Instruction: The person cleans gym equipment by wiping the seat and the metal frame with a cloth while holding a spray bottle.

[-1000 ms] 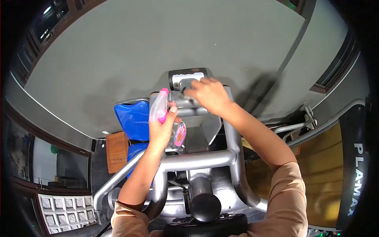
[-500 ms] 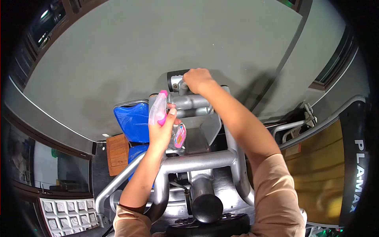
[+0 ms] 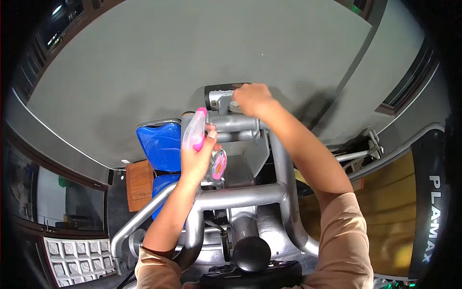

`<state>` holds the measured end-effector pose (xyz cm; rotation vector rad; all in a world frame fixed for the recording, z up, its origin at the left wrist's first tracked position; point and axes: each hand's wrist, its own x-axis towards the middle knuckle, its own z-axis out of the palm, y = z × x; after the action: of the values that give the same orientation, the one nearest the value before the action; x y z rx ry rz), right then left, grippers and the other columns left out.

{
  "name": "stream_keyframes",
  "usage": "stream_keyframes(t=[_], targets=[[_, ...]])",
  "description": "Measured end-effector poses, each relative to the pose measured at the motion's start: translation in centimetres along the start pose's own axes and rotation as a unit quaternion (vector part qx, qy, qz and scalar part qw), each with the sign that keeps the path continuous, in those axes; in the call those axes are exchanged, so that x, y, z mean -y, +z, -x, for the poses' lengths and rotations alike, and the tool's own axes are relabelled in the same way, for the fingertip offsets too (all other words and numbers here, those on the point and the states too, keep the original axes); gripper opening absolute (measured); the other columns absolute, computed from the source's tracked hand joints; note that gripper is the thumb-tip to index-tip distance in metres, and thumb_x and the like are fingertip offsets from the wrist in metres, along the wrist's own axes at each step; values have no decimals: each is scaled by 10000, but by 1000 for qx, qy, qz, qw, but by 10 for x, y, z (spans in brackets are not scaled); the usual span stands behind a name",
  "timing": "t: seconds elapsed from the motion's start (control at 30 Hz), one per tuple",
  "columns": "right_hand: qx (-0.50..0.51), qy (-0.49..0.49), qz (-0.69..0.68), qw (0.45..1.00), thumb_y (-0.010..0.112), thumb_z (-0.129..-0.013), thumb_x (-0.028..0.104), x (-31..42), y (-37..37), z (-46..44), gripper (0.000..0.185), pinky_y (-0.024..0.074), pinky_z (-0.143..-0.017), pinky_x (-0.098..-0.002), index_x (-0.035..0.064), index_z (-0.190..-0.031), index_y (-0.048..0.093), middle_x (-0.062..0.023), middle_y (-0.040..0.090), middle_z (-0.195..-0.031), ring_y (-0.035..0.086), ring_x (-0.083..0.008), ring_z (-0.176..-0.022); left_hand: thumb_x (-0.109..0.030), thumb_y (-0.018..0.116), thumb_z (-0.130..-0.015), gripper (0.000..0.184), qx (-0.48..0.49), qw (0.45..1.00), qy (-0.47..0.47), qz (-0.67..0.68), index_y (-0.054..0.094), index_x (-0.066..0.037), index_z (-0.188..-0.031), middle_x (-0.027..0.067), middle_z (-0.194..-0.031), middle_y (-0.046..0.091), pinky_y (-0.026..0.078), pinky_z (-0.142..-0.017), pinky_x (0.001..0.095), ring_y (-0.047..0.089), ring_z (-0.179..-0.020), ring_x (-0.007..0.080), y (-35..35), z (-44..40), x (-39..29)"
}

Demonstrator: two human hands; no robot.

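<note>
My left hand (image 3: pixel 198 156) is wrapped round a spray bottle (image 3: pixel 195 129) with a clear head, a pink nozzle and a pink trigger; its round label (image 3: pixel 219 164) shows below my fingers. Above and to the right, my right hand (image 3: pixel 253 98) is closed at the top bracket (image 3: pixel 221 100) of a silver gym machine (image 3: pixel 240 196). Its fingers curl away from me, so whatever they hold is hidden. A dark pad or cover edges the bracket. Below the hands run thick silver tubes, with a round black end cap (image 3: pixel 251 254) near the bottom.
A blue chair (image 3: pixel 161 147) and a wooden box (image 3: pixel 139 185) stand left of the machine. A grey wall (image 3: pixel 192 43) rises behind it. At the right is a board lettered PLAMAX (image 3: pixel 433 216). White latticed blocks (image 3: pixel 79 257) lie at lower left.
My right hand has moved slightly right along the top bracket, uncovering more of it. My left hand keeps its hold on the spray bottle, and the view has shifted a little.
</note>
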<state>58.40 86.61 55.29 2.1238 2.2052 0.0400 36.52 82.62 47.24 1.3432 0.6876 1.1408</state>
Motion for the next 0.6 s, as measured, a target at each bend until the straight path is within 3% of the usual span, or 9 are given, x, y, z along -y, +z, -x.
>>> stream_keyframes(t=[0.1, 0.17, 0.2, 0.27, 0.3, 0.37, 0.4, 0.5, 0.6], targets=[[17, 33, 60, 998, 645, -858, 121, -1, 4, -2, 301, 576, -901, -447, 182, -1125, 771, -140, 749, -1095, 710, -341, -1058, -104, 660, -985, 574, 2, 1000, 16, -6, 438, -39, -1511, 68, -1139, 606, 597, -707, 302, 610, -884, 115, 6, -2, -7], [-63, -29, -129, 989, 653, -858, 135, -16, 1, 15, 320, 567, -892, -444, 167, -1160, 753, -138, 745, -1102, 711, -356, -1027, -197, 636, -1006, 318, -46, 998, 33, 23, 572, -11, -1257, 57, -1034, 624, 534, -709, 336, 606, -690, 148, 12, 3, -10], [-62, -29, -129, 989, 653, -858, 135, -20, 5, 20, 320, 567, -892, -444, 167, -1160, 753, -138, 745, -1102, 711, -356, -1027, -197, 636, -1006, 318, -46, 998, 32, 23, 572, -11, -1257, 57, -1034, 624, 534, -709, 336, 606, -690, 148, 8, 4, -7], [-164, -17, -299, 940, 669, -858, 143, -27, 12, 27, 311, 557, -878, -431, 121, -1162, 733, -148, 735, -1105, 706, -366, -1016, -170, 652, -1006, 361, 1, 998, 0, 62, 555, -12, -1315, 62, -970, 613, 586, -726, 342, 587, -751, 125, -2, 0, -3], [-169, -15, -300, 939, 669, -858, 143, -27, 19, 31, 311, 557, -878, -431, 121, -1162, 733, -148, 735, -1105, 706, -366, -1016, -244, 649, -1013, 301, -16, 997, -6, 75, 573, -12, -1189, 53, -807, 592, 566, -753, 360, 586, -709, 145, 6, 5, -21], [-268, 37, -365, 891, 682, -858, 143, -24, 44, 39, 306, 552, -875, -426, 109, -1159, 725, -159, 727, -1122, 699, -364, -1032, -326, 649, -1008, 372, 42, 997, -16, 69, 569, -6, -1181, 49, -725, 571, 551, -796, 380, 603, -723, 174, -1, 5, -35], [-334, 16, -363, 870, 687, -860, 134, -22, 60, 41, 321, 553, -852, -424, 108, -1179, 713, -153, 728, -1083, 702, -362, -991, -507, 636, -972, 571, 53, 998, -36, 25, 529, -18, -1245, 54, -709, 541, 533, -864, 463, 617, -731, 226, -7, 5, -42], [-357, 16, -386, 850, 680, -864, 116, -8, 50, 56, 334, 552, -824, -424, 120, -1197, 702, -144, 716, -1033, 701, -357, -930, -505, 608, -1003, 577, 125, 991, -10, 39, 521, 9, -1251, 61, -764, 575, 534, -842, 388, 625, -767, 193, -23, 20, -85], [-349, -4, -376, 859, 673, -858, 94, -8, 54, 60, 358, 549, -799, -419, 150, -1211, 697, -129, 699, -1017, 693, -346, -902, -473, 651, -990, 536, 154, 985, -30, -66, 556, -1, -1226, 47, -766, 590, 517, -770, 337, 624, -763, 156, -42, 30, -126]])
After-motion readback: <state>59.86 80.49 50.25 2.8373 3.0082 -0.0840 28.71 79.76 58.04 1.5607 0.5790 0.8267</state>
